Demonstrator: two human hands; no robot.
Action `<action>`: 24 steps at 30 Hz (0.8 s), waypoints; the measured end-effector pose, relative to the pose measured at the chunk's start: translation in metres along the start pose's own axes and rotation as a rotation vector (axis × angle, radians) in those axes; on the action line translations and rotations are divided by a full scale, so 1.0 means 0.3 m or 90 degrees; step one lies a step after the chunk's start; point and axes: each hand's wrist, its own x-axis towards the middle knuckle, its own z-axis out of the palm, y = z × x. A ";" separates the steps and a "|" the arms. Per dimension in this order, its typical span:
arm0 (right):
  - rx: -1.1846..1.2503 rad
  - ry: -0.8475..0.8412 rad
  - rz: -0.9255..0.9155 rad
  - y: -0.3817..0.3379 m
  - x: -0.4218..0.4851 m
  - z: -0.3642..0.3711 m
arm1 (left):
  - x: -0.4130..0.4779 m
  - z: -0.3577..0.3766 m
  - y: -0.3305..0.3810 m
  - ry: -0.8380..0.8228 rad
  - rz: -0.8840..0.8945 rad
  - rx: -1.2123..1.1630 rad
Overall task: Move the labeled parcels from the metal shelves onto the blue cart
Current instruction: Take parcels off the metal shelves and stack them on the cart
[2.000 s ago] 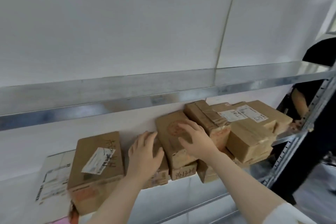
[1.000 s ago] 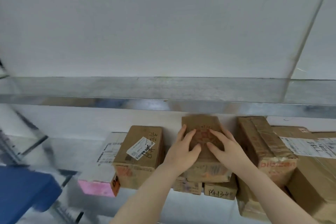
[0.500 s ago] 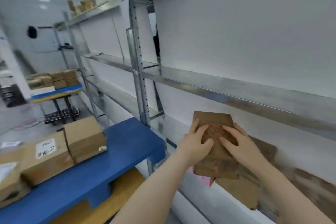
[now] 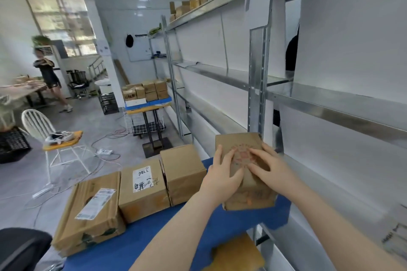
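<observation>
left hand point(image 4: 221, 179), right hand point(image 4: 273, 170) grip red-stamped parcel point(image 4: 237, 141); box label point(image 4: 142, 177) reads "98ll".

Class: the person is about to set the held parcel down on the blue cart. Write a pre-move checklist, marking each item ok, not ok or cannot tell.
1. Left hand and right hand both hold the parcel: ok.
2. Parcel is over the blue cart: ok.
3. Bare cart surface beside the plain box: ok.
4. Left hand clear of that box: cannot tell.
5. Shipping label on parcel: cannot tell; only a red stamp shows.
</observation>
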 end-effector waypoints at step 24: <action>0.148 -0.226 -0.048 0.477 0.802 0.493 | 0.611 0.154 -0.487 0.024 -0.210 0.242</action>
